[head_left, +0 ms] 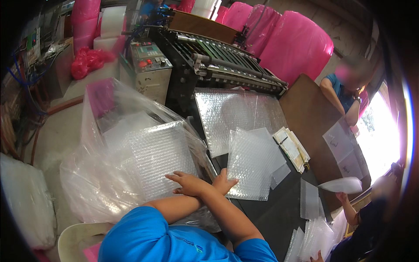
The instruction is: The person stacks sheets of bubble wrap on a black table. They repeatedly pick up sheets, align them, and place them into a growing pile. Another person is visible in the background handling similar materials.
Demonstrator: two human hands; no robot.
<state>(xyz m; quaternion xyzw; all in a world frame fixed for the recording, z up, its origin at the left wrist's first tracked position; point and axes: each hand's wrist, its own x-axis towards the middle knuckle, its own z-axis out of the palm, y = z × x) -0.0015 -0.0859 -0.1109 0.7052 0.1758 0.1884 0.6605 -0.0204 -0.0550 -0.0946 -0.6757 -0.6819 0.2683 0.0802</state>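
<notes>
My forearms cross in front of me, the right one over the left. My left hand (224, 182), reaching to the right, has its fingers closed on the near left corner of a bubble wrap sheet (251, 166) on the dark table. Whether it grips one layer or several, I cannot tell. Over on the left, my right hand (187, 182) is open, fingers spread, at the near edge of a stack of bubble wrap sheets (161, 146). That stack lies inside a large clear plastic bag (98, 183).
A roller machine (227, 65) with a control box (150, 65) stands ahead, a wide bubble wrap sheet (240, 113) before it. A notepad (292, 148) lies on the table. Two people are at the right, one handling bubble wrap pieces (316, 236). Pink rolls (297, 46) stand behind.
</notes>
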